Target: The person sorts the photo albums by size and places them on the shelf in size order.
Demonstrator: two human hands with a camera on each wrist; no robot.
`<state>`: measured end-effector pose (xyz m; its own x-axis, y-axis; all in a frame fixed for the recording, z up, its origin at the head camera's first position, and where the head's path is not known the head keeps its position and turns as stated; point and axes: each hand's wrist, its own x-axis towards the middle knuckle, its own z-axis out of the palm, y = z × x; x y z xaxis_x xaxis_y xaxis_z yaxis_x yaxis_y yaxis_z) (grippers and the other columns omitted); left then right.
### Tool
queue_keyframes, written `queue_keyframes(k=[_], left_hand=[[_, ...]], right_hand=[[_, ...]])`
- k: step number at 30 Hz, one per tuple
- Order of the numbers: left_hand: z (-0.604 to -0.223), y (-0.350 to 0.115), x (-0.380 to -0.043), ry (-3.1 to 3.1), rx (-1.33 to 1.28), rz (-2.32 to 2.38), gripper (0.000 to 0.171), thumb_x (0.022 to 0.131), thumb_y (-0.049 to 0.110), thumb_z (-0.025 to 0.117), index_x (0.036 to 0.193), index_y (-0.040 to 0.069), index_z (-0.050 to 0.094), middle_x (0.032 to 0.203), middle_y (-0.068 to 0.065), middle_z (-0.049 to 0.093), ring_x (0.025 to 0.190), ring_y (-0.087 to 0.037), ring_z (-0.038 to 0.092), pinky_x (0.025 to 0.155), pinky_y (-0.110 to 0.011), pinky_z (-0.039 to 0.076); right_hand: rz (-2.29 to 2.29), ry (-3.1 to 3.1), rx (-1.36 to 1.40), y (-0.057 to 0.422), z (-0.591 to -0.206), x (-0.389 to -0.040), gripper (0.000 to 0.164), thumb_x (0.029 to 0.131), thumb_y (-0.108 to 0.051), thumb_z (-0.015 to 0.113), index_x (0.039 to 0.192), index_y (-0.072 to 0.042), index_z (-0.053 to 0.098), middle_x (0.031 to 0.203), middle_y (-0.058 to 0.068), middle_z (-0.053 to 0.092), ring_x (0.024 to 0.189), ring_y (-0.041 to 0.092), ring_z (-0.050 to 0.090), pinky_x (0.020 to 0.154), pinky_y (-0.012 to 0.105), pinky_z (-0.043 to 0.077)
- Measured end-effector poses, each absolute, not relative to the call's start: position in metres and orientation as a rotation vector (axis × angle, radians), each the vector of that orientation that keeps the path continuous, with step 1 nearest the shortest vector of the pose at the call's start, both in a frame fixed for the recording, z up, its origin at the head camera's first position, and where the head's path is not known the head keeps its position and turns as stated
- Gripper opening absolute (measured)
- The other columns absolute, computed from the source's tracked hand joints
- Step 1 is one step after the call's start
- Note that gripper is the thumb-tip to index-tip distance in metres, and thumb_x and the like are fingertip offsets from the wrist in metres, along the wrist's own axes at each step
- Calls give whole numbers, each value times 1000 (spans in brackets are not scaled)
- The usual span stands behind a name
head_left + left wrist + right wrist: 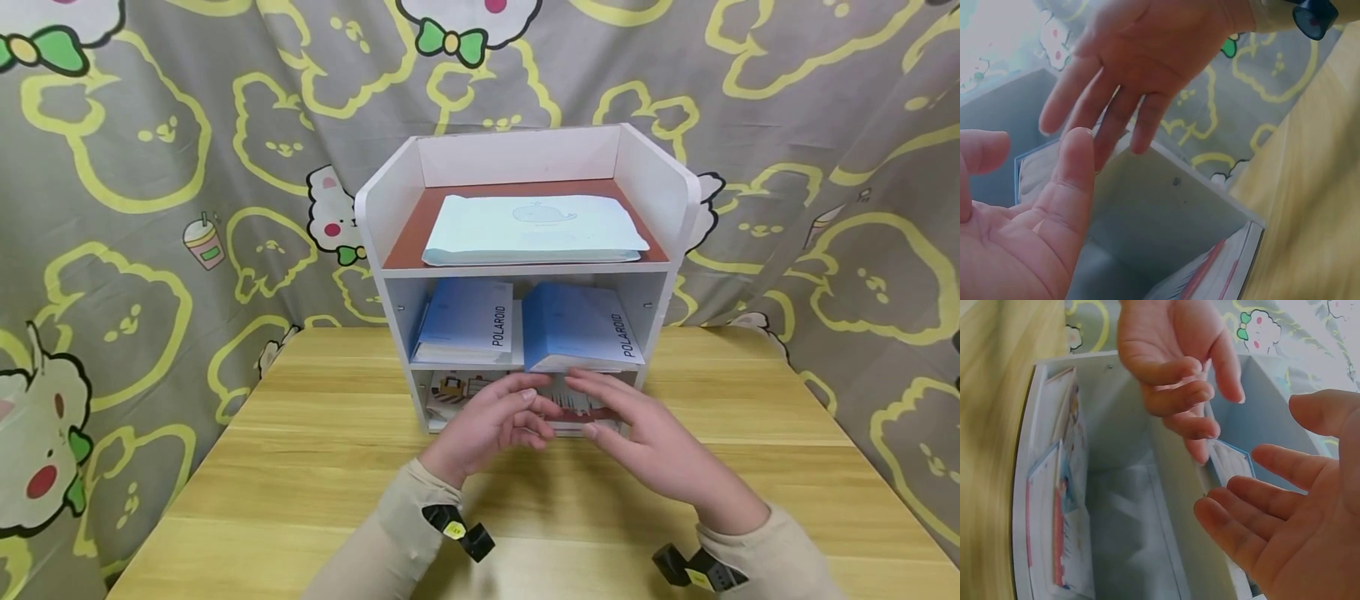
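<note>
Both hands are in front of a small white shelf unit point(678, 242), holding nothing. The left hand point(495, 421) has loosely bent fingers and the right hand point(652, 433) has its fingers extended, the two palms turned toward each other. Just above the fingertips, on the middle shelf, lies a blue POLAROID book point(581, 321), its front edge at the shelf's lip. To its left lies a second blue POLAROID book point(472, 317). Behind the hands, on the bottom shelf, are thin picture books point(1072, 531), partly hidden by the hands in the head view.
A pale flat packet with a whale drawing point(536, 229) lies on the unit's brown top shelf point(405, 237). The unit stands on a wooden table point(300, 467), against a grey curtain point(247, 50) with yellow outlines. Black wrist cameras sit on both sleeves.
</note>
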<state>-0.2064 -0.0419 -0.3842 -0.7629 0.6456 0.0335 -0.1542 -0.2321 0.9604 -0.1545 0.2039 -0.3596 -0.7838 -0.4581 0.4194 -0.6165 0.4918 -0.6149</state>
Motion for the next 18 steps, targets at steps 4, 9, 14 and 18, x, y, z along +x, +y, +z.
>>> queue_keyframes(k=[4, 9, 14, 18], left_hand=[[-383, -42, -206, 1534, 582, 2026, 44, 108, 22, 48, 149, 4, 42, 122, -19, 66, 88, -18, 71, 77, -31, 60], [-382, -42, -207, 1551, 596, 2017, 44, 108, 22, 48, 149, 7, 43, 126, -25, 62, 89, -18, 70, 77, -31, 60], [-385, -43, -207, 1614, 640, 1989, 48, 108, 22, 49, 152, 7, 39, 129, -29, 59, 91, -20, 70, 79, -34, 60], [-386, -43, -208, 1712, 668, 1974, 49, 108, 23, 50, 153, 6, 38, 129, -24, 60, 95, -22, 69, 81, -41, 60]], right_hand=[[1151, -2545, 926, 204, -364, -158, 50, 101, -15, 62, 150, -18, 50, 158, 4, 40, 135, 26, 48, 93, 45, 56], [1172, -2555, 916, 204, -369, -162, 49, 102, -17, 62, 150, -17, 50, 160, 4, 38, 136, 26, 47, 93, 45, 56], [1180, -2590, 903, 203, -376, -164, 49, 102, -18, 63, 149, -14, 51, 158, 6, 39, 124, 24, 58, 92, 45, 56], [1144, -2593, 901, 202, -378, -166, 49, 101, -17, 64, 149, -14, 52, 157, 6, 40, 124, 24, 59, 91, 42, 57]])
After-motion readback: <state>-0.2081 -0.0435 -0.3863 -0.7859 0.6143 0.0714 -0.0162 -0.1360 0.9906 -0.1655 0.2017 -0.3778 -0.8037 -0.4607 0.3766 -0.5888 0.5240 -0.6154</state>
